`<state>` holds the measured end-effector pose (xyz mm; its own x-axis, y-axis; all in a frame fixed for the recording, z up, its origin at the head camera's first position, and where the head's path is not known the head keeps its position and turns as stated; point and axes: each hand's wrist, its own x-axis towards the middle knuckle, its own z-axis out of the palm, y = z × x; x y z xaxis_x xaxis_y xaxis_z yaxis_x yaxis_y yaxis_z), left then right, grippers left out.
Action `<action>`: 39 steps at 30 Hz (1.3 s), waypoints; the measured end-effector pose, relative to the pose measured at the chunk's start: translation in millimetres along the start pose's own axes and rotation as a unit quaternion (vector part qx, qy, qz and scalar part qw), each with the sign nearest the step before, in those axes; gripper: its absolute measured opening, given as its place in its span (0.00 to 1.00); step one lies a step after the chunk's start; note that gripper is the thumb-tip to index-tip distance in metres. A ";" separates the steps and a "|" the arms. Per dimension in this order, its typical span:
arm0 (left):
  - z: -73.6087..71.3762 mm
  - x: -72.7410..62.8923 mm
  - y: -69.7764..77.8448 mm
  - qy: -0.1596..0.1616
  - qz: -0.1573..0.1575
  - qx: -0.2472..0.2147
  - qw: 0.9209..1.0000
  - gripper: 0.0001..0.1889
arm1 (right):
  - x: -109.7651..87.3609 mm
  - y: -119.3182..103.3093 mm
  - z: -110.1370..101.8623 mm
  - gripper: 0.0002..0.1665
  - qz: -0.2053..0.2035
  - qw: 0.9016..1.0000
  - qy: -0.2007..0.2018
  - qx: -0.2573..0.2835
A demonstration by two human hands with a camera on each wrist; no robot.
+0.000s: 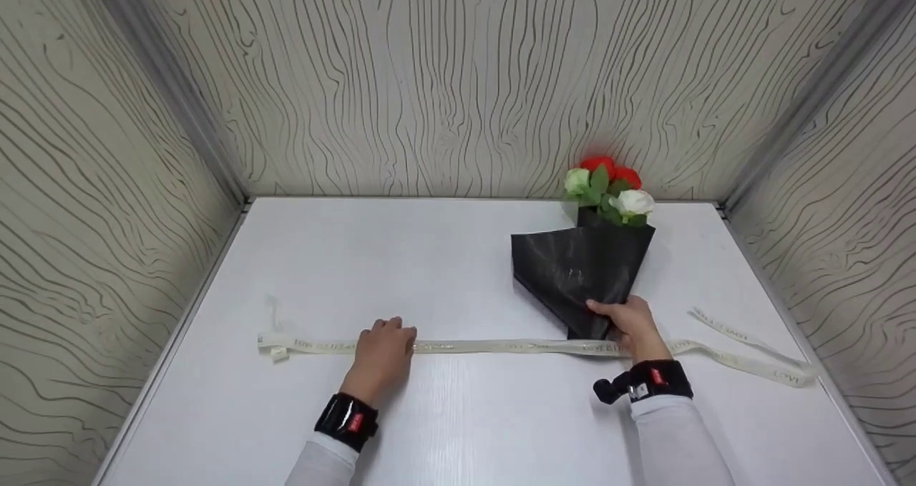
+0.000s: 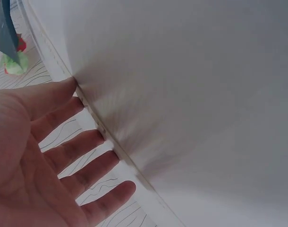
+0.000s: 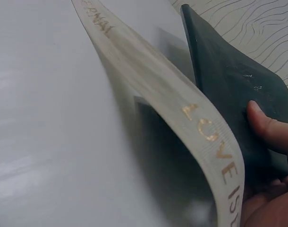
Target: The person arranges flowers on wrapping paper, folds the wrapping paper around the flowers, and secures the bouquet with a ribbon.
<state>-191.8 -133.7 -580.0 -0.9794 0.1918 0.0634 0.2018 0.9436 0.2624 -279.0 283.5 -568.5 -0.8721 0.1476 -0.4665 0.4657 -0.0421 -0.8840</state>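
Note:
On the right of the head view, my right hand (image 1: 630, 321) grips the lower end of a bouquet (image 1: 583, 264) in black wrapping paper. Red, white and pale green flowers (image 1: 608, 189) show at its top. The thumb lies on the front of the wrapper (image 3: 233, 80); the other fingers are mostly hidden. A long cream ribbon (image 1: 486, 346) with gold lettering runs left to right, passing across the bouquet's base and by the right hand. My left hand (image 1: 383, 357) rests at the ribbon's left part. Its fingers (image 2: 87, 142) look nearly straight, their tips touching the ribbon along the tabletop.
The white table (image 1: 458, 429) is bounded by patterned panels (image 1: 458, 78) at the back and both sides. The ribbon's right tail (image 1: 780, 375) doubles back near the right edge. Its left end (image 1: 275, 343) lies bunched, with a small folded piece.

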 end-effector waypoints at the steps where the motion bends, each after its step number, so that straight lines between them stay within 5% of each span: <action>1: -0.4 0.0 0.4 -0.002 -0.003 -0.002 1.000 0.12 | -0.8 -1.4 0.3 0.48 -0.003 1.000 0.004 -0.003; 17: -3.5 1.6 0.8 0.020 0.017 -0.001 1.000 0.03 | -21.4 -45.0 23.1 0.49 -0.102 0.991 0.074 0.050; 22: -9.0 12.2 14.2 0.100 0.016 -0.026 0.995 0.08 | -38.4 -45.7 40.8 0.48 -0.112 0.990 0.071 0.048; 27: -23.8 18.9 53.5 0.220 0.102 -0.100 0.965 0.10 | -54.6 -39.9 62.6 0.45 -0.127 0.989 0.071 0.028; 32: -32.8 21.0 90.7 0.247 0.215 -0.111 0.938 0.18 | -67.6 -33.9 83.7 0.41 -0.158 0.985 0.067 0.018; 35: -32.2 22.7 104.4 0.232 0.245 -0.097 0.936 0.24 | -74.4 -31.8 93.8 0.40 -0.170 0.983 0.060 0.013; 39: -28.3 24.6 114.2 0.193 0.244 -0.062 0.948 0.27 | -82.1 -30.9 104.3 0.39 -0.182 0.982 0.052 0.005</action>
<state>-192.6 -28.9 -521.2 -0.6971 0.4614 0.5488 0.6534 0.7240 0.2212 -237.4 169.6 -506.3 -0.9601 0.2557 -0.1134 0.1231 0.0222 -0.9921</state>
